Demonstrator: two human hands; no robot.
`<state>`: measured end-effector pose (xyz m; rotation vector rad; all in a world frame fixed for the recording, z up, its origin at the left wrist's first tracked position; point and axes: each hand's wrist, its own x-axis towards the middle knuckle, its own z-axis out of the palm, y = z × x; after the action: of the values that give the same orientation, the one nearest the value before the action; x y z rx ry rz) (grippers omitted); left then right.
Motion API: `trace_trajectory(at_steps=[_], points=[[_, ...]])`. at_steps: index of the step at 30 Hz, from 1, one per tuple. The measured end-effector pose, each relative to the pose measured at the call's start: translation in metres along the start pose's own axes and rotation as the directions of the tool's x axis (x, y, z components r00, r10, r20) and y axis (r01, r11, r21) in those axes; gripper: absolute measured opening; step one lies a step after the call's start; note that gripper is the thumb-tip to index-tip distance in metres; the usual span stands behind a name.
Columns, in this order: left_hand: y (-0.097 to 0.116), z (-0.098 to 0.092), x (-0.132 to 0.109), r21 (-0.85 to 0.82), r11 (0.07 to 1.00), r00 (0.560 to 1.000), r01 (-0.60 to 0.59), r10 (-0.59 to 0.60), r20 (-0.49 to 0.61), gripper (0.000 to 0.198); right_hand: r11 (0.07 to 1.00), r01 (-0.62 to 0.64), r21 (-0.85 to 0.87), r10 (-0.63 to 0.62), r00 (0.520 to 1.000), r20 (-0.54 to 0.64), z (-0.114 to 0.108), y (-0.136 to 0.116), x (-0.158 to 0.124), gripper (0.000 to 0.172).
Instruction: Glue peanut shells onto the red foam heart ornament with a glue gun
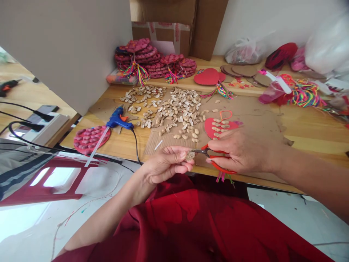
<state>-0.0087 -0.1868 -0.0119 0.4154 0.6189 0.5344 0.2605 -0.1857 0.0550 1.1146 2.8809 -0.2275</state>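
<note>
My left hand pinches a peanut shell between thumb and fingers, above the table's front edge. Orange-handled scissors are in my right hand, and their blades point left, at the shell's upper edge. Whether the blades touch the shell is too small to tell. Just behind my right hand lies a red heart-shaped piece with peanut shells in rows on it and an orange loop at its top; my hand covers part of it. A pile of peanut shells spreads over the cardboard farther back.
On the left are a blue glue gun with its cord, a round pink piece and a power strip. Stacked pink pieces, a red heart and colourful strings sit along the back.
</note>
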Motion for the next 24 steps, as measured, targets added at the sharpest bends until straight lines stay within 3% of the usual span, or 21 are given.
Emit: trace_trajectory(at_steps=[9,16,24], points=[[0.002,-0.009,-0.001,0.049,0.998,0.996,0.049,-0.053,0.075,0.015,1.000,-0.003,0.022,0.003,1.000,0.011,0.002,0.000,0.004,0.037],[0.006,-0.008,-0.002,-0.001,0.999,0.999,-0.035,0.035,0.005,0.017,0.976,-0.192,0.102,0.200,0.977,-0.079,0.000,-0.005,0.006,0.040],[0.001,-0.001,-0.002,-0.041,0.990,0.991,-0.132,0.132,-0.007,0.019,0.964,-0.254,0.079,0.263,0.954,-0.146,0.009,-0.034,0.007,0.034]])
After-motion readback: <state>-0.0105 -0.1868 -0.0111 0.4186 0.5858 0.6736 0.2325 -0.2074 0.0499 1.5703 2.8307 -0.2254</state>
